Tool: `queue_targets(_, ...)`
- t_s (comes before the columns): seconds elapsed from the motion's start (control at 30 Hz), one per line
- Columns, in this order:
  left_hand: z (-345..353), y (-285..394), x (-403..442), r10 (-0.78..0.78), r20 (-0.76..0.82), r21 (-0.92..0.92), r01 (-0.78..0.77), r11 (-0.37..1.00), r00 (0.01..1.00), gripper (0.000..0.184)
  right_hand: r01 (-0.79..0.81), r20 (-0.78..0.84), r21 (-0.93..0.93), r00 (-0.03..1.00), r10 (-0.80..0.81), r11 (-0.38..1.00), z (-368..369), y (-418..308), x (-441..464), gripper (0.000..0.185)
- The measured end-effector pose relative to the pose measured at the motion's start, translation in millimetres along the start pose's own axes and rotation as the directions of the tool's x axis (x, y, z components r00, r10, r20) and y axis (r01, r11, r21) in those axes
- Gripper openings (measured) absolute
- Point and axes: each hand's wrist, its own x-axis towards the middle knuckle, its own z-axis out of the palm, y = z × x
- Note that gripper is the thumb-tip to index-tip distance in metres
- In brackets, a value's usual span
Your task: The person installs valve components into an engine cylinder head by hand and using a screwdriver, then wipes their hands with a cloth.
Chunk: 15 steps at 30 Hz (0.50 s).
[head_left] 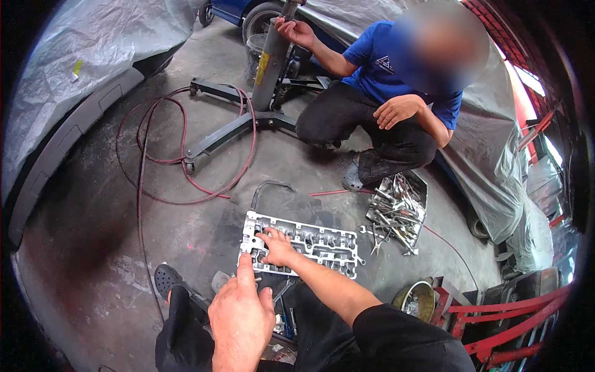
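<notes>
A silvery metal engine cylinder head (pixel 317 244) lies on the floor in front of me, its rows of recesses facing up. My left hand (pixel 242 315) reaches in from below, its index finger stretched toward the head's near left corner and the thumb held apart. Whether that fingertip touches the metal, I cannot tell. Across the left part of the head lies my right hand (pixel 279 247), fingers spread over the recesses. Neither hand holds anything that I can see. Several tools (pixel 286 316) lie near my legs, partly hidden by my left hand and clothing.
A co-worker in a blue shirt (pixel 378 59) crouches opposite, one hand at a wheeled jack stand (pixel 268 80). A tray of wrenches (pixel 400 208) sits right of the head. Red hose (pixel 186 192) loops across the floor. A bucket (pixel 416 301) and red metal frame (pixel 496 310) stand lower right.
</notes>
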Motion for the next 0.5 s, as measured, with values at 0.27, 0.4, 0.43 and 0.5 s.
queue_targets(0.27, -2.4, -1.6, -2.1, 0.004, -0.001, 0.05, -0.003, 0.999, 1.0, 0.071, -0.002, -0.048, -0.027, 0.999, 0.001, 1.0, 2.9, -4.0, -5.2, 0.09)
queue_targets(0.4, -6.7, -0.1, 2.0, -0.01, 0.076, 0.051, 0.006, 0.999, 0.997, 0.069, 0.003, -0.029, -0.002, 1.0, -0.003, 1.0, 2.2, -1.7, -3.9, 0.09)
queue_targets(0.43, -5.4, -0.6, 2.3, -0.021, 0.079, 0.065, 0.015, 0.998, 0.997, 0.07, 0.015, -0.05, -0.005, 0.999, -0.016, 1.0, 3.5, -0.7, -3.9, 0.09)
queue_targets(0.5, -3.1, -0.8, 1.9, -0.02, 0.087, 0.057, 0.015, 0.998, 0.996, 0.071, 0.028, -0.062, -0.01, 0.998, -0.029, 1.0, 7.0, 0.4, -5.1, 0.09)
